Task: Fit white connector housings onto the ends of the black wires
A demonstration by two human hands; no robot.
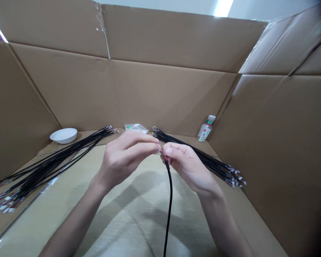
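Note:
A black cable (169,200) hangs from my hands down to the bottom edge of the head view. Its upper end splits into thin coloured wires (162,153), held up between my two hands. My right hand (188,164) is closed, with thumb and fingers pinching the wires just above the black sheath. From the other side, my left hand (128,153) brings its fingertips together at the wire ends. A thin, light sliver shows by those fingertips, too small to name. What the left fingers grip is mostly hidden.
Bundled black cables with white connectors lie at left (50,160) and another bundle (203,155) at right. Along the back stand a white bowl (63,135), a clear plastic bag (136,128) and a bottle (206,128). Cardboard walls (171,96) enclose the table (117,228).

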